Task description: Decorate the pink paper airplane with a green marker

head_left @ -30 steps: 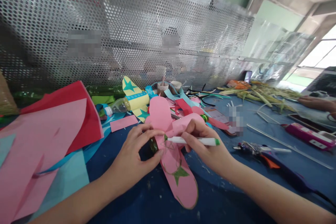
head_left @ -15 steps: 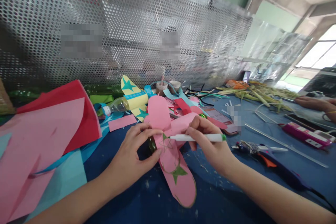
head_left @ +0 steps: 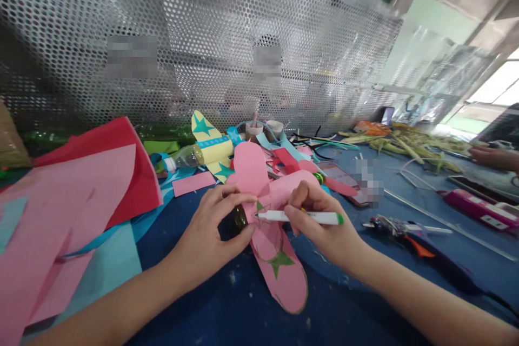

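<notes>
A pink paper airplane (head_left: 286, 286), wrapped round a dark bottle, lies across the table in front of me. One wing points toward me and carries a filled green star (head_left: 281, 264). My left hand (head_left: 213, 221) grips the body at its bottle end, thumb and fingers to either side of the dark glass. In my right hand (head_left: 320, 208) is a white marker (head_left: 302, 217) with a green end. Its tip touches the pink body at a second star, drawn in outline with a small green-filled point at the top.
Pink and red paper sheets (head_left: 93, 173) spread at the left. Beyond the airplane lies a yellow paper-wrapped bottle plane (head_left: 214, 148). A glue gun (head_left: 430, 257) and a magenta power strip (head_left: 480, 208) lie at the right. Another person's hand (head_left: 492, 157) is at the far right.
The marker's tip has shifted a little left on the outlined star. My left hand keeps its hold on the airplane. The whole view has drifted slightly.
</notes>
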Motion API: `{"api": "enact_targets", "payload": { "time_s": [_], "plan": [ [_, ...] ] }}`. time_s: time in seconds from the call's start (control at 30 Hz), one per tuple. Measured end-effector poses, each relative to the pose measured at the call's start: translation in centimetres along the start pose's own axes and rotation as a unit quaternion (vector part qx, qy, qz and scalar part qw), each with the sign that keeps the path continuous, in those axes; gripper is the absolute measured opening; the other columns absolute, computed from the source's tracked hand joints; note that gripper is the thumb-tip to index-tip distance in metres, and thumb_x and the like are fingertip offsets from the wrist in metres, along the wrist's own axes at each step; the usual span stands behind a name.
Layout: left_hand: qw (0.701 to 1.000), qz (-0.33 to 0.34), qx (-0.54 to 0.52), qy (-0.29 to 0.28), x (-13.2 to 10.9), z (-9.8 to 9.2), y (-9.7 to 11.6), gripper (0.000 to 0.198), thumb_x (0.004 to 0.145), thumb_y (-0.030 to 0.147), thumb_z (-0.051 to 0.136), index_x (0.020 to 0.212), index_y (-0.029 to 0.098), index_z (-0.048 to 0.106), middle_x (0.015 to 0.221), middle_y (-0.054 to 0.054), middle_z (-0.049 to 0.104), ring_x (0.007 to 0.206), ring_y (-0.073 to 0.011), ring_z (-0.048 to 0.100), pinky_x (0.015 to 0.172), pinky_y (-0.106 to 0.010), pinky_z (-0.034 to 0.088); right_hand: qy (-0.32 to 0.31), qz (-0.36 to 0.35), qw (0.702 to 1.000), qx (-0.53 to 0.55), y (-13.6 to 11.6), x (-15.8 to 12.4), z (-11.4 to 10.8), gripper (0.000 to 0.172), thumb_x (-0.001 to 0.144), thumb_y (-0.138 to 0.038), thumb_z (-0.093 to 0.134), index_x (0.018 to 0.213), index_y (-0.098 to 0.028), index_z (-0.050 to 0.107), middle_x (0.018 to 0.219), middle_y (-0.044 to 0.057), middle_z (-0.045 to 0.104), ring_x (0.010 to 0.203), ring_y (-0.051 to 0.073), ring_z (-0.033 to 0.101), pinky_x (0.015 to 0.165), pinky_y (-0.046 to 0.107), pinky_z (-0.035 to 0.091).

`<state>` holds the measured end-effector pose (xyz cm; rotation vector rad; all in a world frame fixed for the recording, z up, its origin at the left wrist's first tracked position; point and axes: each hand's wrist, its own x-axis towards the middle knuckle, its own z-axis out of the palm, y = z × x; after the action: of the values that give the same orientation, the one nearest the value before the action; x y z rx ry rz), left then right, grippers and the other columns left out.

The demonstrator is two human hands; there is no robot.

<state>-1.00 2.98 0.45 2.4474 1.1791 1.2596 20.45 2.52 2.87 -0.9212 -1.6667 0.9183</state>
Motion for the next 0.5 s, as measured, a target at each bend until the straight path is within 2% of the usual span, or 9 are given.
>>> {"api": "enact_targets", "payload": {
  "time_s": [0.5],
  "plan": [
    [1.0,-0.001,-0.002,-0.008,0.03,0.12,-0.17,0.03,0.084,0.019,0.061,0.113,0.028,0.062,0.112,-0.005,0.057,0.114,-0.0242,0.057,0.1,-0.043,0.05,-0.022,-0.004,1.0,0.006,0.07,0.02,0.0,0.024,0.086,-0.028,0.06,0.069,-0.023,0.044,0.058,-0.006,0.048,0.049,0.01,0.04,0.048,0.024,0.033]
  ]
}}
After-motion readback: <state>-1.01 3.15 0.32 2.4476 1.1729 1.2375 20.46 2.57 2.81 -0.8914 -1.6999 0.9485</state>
